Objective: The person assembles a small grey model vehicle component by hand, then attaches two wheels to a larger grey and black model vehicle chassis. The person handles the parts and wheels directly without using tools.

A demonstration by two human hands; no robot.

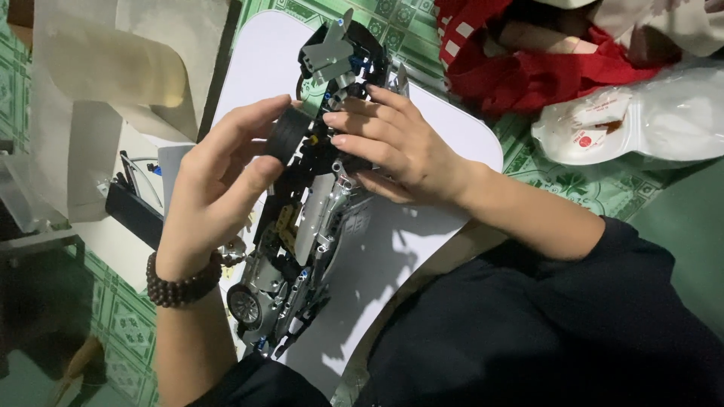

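A grey and black toy brick car model (313, 226) lies lengthwise on a white tabletop (422, 249). My left hand (215, 192), with a dark bead bracelet at the wrist, pinches a black tyre (288, 136) against the side of the model. My right hand (396, 147) lies across the middle of the model and grips its body, fingers pointing left. Another wheel (245, 304) with a silver rim sits at the model's near end. The far end (339, 53) shows grey panels and blue pins.
A white plastic bag (641, 120) and red cloth (528, 68) lie at the upper right on a green patterned floor (596, 185). Beige paper (113, 68) and a black box (136, 211) sit to the left. My dark sleeves fill the lower right.
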